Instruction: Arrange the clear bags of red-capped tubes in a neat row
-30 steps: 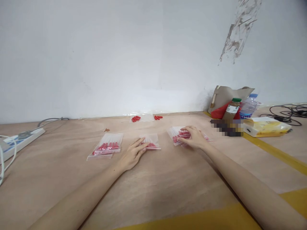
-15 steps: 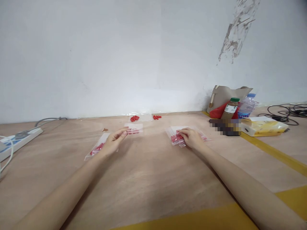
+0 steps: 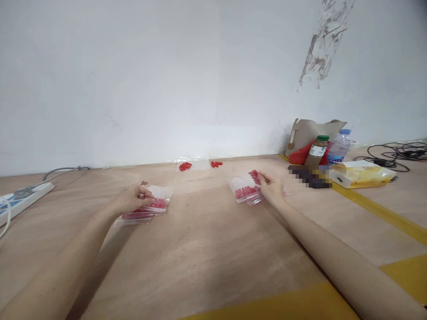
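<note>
Two piles of little zip bags are sitting on the wooden table (image 3: pixel 207 249), and both hands are busy with them. Left hand (image 3: pixel 132 198) is resting on the left pile (image 3: pixel 147 210), fingers curled around the top bag there, so it's pinching or pressing it down, hard to say which. Right hand (image 3: pixel 271 188) is closed around a bag at the right pile (image 3: pixel 245 192), lifting its far edge a bit off the stack.

Progress-wise, my read: a fair few bags are already filled, since both piles are showing rows of red capsule-looking pieces inside clear plastic. It isn't finished though. Up by the wall, loose red pieces (image 3: pixel 185 166) are lying in a small heap, with a second small heap (image 3: pixel 216 164) just to the right, and some clear plastic (image 3: pixel 200 163) between them that looks like empty bags. So I'm guessing at least a couple more bags are waiting to be filled.

Contents: each bag seems to be holding a single row of red pieces, can't count them from here. Over on the right there's a tan bag (image 3: pixel 312 133), a brown bottle (image 3: pixel 316 152) with a green cap, a water bottle (image 3: pixel 336 147) and a yellow pack (image 3: pixel 362 174), all well apart from the piles. A power strip (image 3: pixel 25 195) is sitting far left.
</note>
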The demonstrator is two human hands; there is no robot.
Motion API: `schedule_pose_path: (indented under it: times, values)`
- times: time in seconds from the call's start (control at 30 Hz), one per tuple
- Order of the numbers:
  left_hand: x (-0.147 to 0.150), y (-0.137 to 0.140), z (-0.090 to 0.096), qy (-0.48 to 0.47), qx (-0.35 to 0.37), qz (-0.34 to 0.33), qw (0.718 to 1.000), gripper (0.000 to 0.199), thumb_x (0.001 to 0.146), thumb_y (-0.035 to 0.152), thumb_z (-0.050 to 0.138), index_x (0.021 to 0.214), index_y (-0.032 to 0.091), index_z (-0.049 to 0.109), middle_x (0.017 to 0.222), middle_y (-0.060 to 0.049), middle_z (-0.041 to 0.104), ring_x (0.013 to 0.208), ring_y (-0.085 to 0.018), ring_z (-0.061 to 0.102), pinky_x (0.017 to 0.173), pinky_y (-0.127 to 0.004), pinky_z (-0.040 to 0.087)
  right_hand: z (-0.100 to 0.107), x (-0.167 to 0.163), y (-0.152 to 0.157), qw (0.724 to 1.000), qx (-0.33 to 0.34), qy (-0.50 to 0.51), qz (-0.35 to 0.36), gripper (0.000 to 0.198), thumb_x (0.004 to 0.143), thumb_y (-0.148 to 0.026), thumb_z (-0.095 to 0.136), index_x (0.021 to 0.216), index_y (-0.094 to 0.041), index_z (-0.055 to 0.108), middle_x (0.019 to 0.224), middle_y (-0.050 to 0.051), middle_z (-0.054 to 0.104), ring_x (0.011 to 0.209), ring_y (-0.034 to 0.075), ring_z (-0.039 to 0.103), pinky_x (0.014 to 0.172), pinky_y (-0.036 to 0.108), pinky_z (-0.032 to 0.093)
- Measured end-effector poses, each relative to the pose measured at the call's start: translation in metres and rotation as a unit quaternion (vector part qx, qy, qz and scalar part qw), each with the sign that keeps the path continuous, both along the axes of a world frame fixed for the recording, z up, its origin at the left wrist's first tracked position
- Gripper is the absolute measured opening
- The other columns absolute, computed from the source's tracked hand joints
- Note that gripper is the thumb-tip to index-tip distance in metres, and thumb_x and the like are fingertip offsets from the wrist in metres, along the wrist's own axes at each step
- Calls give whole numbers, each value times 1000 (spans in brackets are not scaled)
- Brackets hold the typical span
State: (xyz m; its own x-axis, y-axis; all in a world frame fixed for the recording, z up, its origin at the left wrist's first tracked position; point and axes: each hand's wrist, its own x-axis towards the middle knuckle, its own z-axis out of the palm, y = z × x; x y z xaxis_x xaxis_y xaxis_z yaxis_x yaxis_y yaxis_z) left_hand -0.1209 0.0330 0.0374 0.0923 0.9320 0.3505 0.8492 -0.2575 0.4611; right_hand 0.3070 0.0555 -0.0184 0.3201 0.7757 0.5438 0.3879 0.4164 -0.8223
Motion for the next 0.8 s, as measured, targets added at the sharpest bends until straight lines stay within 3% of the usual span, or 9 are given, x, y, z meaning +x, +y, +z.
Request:
schedule_pose_path:
  times: [0.13,0.3,0.43,0.57,0.67,0.8]
  values:
    - [-2,2,9,105,-38,-38,993,33,61,54,56,62,23,65,89,-8,63,106,-31,48,83,-36,41,8,-14,-1,998,16,55,23,33,80,-39,45,96,-16,63,93,7,67,78,15,63,73,32,53]
    - [22,-4,12,150,-13,-70,986,33,71,49,51,81,21,64,94,-7,60,88,-24,56,70,-31,46,15,-56,-12,985,78,-131,78,24,82,-25,44,93,-22,66,96,3,66,88,15,61,83,32,49]
    - [54,-16,-1,143,68,-96,983,28,77,41,49,88,19,62,104,-8,57,87,-22,57,76,-34,46,14,-87,-21,938,104,-306,129,30,79,-9,46,97,-22,65,99,3,65,92,13,59,84,27,47]
    - [90,-30,-21,93,155,-177,967,28,81,32,50,105,20,54,110,-8,54,102,-22,52,88,-36,42,2,-108,-29,881,133,-422,168,31,81,-9,46,103,-24,63,101,3,64,93,13,57,80,26,47]
    - [111,-38,-32,90,155,-234,956,31,80,25,52,111,20,50,114,-8,52,105,-21,51,88,-35,43,-5,-114,-35,839,156,-482,196,29,84,-15,45,108,-25,59,103,4,62,94,14,56,78,26,46]
    - [120,-39,-38,91,137,-270,949,16,83,17,46,97,20,55,98,-5,60,89,-17,57,78,-29,48,-1,-103,-41,810,181,-513,218,30,84,-22,47,113,-22,54,104,6,60,93,13,55,78,26,44]
